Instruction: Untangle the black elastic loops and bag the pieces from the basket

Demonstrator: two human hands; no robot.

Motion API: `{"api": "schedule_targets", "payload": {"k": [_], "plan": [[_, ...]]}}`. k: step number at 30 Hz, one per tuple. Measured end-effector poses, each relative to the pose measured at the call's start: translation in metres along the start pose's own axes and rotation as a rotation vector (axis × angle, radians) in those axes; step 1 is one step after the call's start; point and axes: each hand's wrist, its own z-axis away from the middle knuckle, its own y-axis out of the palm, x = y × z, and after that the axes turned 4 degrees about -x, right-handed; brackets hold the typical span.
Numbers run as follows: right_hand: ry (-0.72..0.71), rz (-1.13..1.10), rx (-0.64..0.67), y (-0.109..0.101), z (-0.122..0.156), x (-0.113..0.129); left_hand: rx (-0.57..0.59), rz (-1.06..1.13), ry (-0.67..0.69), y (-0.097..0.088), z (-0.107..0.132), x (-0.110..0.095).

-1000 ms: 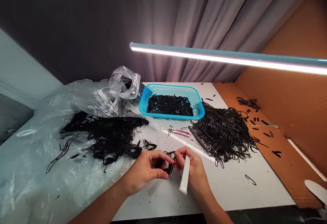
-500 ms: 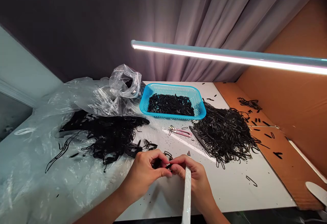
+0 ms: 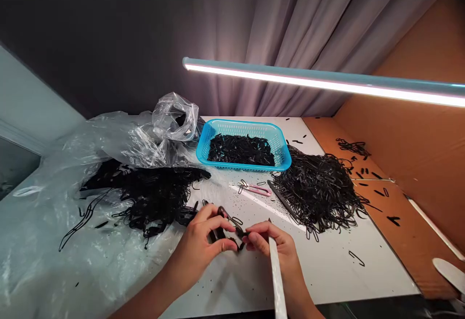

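My left hand [image 3: 199, 239] is curled, with several small black pieces [image 3: 217, 233] tucked between its fingers. A black looped piece [image 3: 231, 218] stretches from its fingertips toward my right hand [image 3: 276, 244]. The right thumb and forefinger pinch one end of this piece. Lying across the same right hand is a long white-wrapped tool [image 3: 276, 275] with a dark pointed tip [image 3: 269, 221]. Just beyond the hands is a blue perforated basket [image 3: 243, 166] holding many short black strips [image 3: 241, 150].
To the right, black loops form a large pile [image 3: 319, 193], with a dark blade [image 3: 283, 202] along its left side. Pink-handled snips [image 3: 258, 190] lie before the basket. Tangled black pieces [image 3: 156, 193] rest on clear plastic [image 3: 90, 261] at left. A tube light [image 3: 308, 79] hangs above.
My hands have drawn slightly apart, and the left fingers have spread more. The black loop now shows between them. The white tool's rear end has swung to the right.
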Motion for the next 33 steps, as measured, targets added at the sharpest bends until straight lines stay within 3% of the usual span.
{"api": "schedule_targets", "payload": {"k": [2,5,8,12,14,21,25,29,33], "plan": [[-0.107,0.070,-0.024,-0.001,0.002,-0.002,-0.088,-0.133,0.088,0.000,0.002,0.001],[-0.387,0.158,-0.039,0.001,0.005,-0.006,-0.166,-0.168,0.114,0.002,0.006,0.001],[-0.612,0.188,-0.021,0.005,0.007,-0.008,-0.115,0.012,0.090,0.005,0.008,-0.001],[-0.719,0.196,-0.024,0.012,0.009,-0.005,-0.061,0.332,0.036,0.011,0.007,-0.001],[-0.746,0.228,-0.012,0.011,0.009,-0.005,-0.064,0.375,0.039,0.011,0.006,0.000],[-0.678,0.789,-0.167,-0.034,-0.003,-0.021,0.030,-0.097,0.283,0.003,0.004,0.007],[-0.581,0.934,-0.162,-0.053,-0.003,-0.035,0.089,-0.327,0.335,0.010,0.004,0.013],[-0.518,0.891,-0.208,-0.050,0.001,-0.039,0.098,-0.514,0.320,0.028,0.002,0.014],[-0.339,0.531,-0.173,-0.037,0.004,-0.032,0.039,-0.478,0.272,0.036,-0.002,0.011]]}}
